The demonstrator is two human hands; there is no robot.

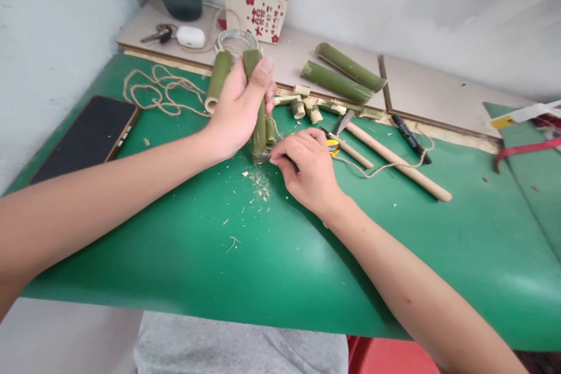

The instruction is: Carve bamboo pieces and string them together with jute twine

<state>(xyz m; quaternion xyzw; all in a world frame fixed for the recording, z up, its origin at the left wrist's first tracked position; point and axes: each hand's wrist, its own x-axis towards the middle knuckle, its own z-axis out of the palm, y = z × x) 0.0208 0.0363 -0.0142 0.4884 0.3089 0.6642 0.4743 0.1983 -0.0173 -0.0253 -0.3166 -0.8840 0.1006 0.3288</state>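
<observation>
My left hand (pixel 239 108) grips a green bamboo tube (pixel 259 128) that stands upright on the green mat (pixel 280 257). At the tube's bottom end my right hand (pixel 309 169) pinches a small tool with a yellow part; the blade is hidden by my fingers. Fine shavings (pixel 258 184) lie on the mat just below the tube. A second bamboo tube (pixel 218 79) lies behind my left hand.
Two long bamboo pieces (pixel 339 76), several short cut bits (pixel 307 108), a hammer with a wooden handle (pixel 394 160), twine (pixel 160 90), a black pen (pixel 409 137), a dark pad (pixel 87 134), a red-and-white box (pixel 258 6), keys, an earbud case and a dark bottle.
</observation>
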